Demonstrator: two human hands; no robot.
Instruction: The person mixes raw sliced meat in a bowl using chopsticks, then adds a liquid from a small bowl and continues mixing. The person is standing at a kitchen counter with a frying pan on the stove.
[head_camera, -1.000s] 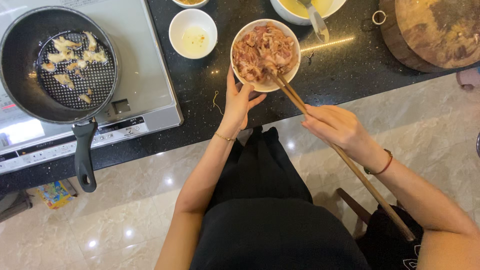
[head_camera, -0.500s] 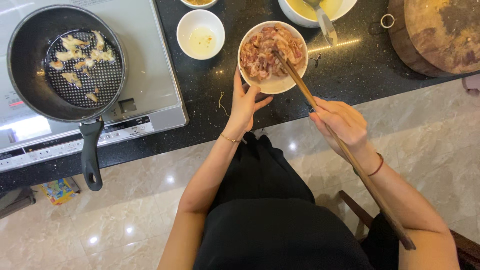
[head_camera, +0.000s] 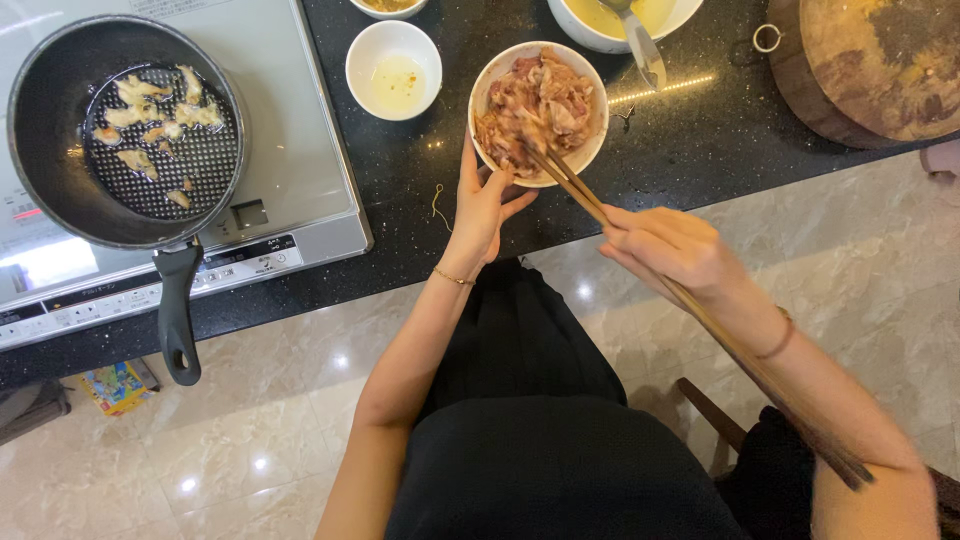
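1. Head view: my left hand cups the near rim of the bowl of raw meat — fingers curled against its wall.
2. My right hand, just right of the bowl, pinches long chopsticks — tips in the meat.
3. The black pan sits well left of the bowl.
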